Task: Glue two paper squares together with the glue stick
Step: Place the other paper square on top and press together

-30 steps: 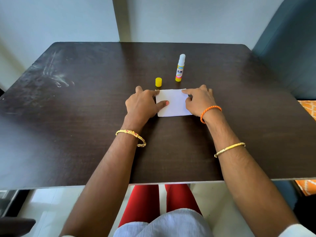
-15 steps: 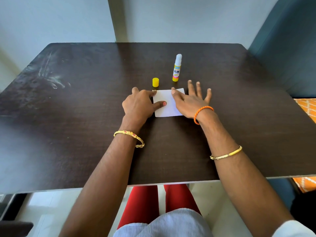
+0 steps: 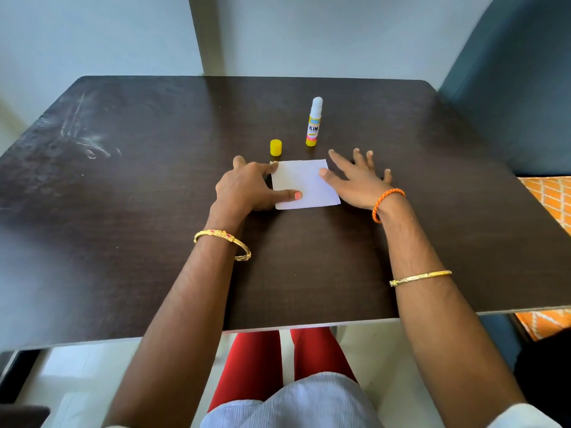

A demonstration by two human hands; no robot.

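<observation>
Item: pressing stage of the gluing job, judged to be nearly finished. You are holding the paper squares, which are showing as one white sheet lying flat on the dark table just in front of you; whether two layers are lying there you cannot tell from this view, though the uncapped stick suggests the glue is already on. Your left hand is resting on the sheet's left edge, fingers loosely curled, forefinger touching the far-left corner and thumb lying flat on the near-left part, pinning rather than pinching. Your right hand is hovering or lightly resting over the right edge, fingers straight and spread, grasping nothing, thumb tip touching the paper. The glue stick is standing upright and uncapped just beyond the sheet's far-right corner, with its yellow cap standing apart to its left. Next move, as a judgement: you are likely needing to smooth the sheet once more, then reach past it for the stick and cap without dragging the paper. Compared with a second ago, your right hand is opening out and sliding off to the right, uncovering more of the sheet; your left hand is staying put, and stick and cap are standing unchanged.
</observation>
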